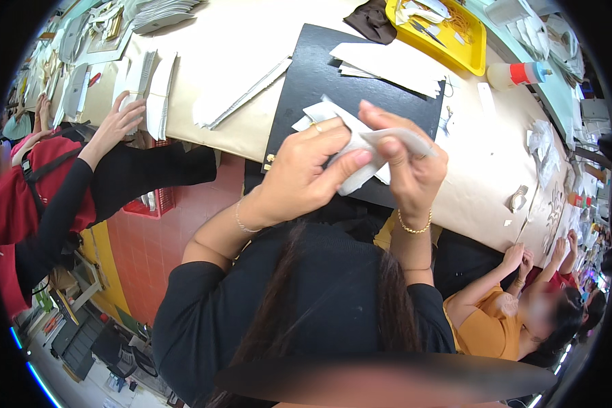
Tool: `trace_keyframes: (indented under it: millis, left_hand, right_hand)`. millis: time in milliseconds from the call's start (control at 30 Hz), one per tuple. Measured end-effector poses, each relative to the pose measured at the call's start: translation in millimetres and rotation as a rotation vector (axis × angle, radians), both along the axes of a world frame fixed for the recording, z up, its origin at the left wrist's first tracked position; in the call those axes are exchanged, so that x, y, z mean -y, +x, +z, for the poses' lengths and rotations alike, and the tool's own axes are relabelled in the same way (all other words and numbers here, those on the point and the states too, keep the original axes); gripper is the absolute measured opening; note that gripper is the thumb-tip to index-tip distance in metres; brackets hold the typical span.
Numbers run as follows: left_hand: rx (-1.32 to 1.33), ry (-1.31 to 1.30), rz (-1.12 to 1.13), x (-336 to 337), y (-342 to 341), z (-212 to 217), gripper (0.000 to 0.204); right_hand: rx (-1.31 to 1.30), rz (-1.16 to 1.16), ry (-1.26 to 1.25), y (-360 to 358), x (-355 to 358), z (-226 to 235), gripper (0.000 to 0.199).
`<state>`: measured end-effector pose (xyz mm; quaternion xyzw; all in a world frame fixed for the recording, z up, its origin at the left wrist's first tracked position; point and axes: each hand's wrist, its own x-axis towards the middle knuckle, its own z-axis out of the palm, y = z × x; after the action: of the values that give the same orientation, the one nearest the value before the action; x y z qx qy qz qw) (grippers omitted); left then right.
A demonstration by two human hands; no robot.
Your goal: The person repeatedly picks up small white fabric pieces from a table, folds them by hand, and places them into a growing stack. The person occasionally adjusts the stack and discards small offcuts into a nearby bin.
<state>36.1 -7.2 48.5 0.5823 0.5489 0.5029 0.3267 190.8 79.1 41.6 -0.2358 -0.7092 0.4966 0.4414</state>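
Both my hands hold a piece of folded white paper (415,140) above a black board (296,88) on the table. My left hand (313,166) is closed on its left side, with the thumb pressed along it. The fingers of my right hand (413,170) are curled round the right end, which bends upward. Whether it is one sheet or several layers I cannot tell. Just beyond my hands, a fanned stack of white paper pieces (384,64) lies on the board.
A yellow tray (479,51) with rubber bands and a dark pointed tool stands at the far right, near a bottle with a red band (517,75). More paper stacks (245,95) lie leftward. A co-worker's hand (119,126) reaches in at left; another person (486,319) sits at right.
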Motion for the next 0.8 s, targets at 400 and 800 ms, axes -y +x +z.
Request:
trace_keyframes:
  millis: [400,800]
  left_hand:
    - [-0.004,0.073,0.008,-15.6,12.9,-2.5,0.022]
    - [-0.127,0.187,0.182,-36.7,9.4,6.1,0.021]
  right_hand:
    - [-0.069,-0.111,-0.065,5.9,-24.8,-26.6,0.037]
    - [-0.145,-0.035,-0.104,-24.6,-64.9,-24.9,0.037]
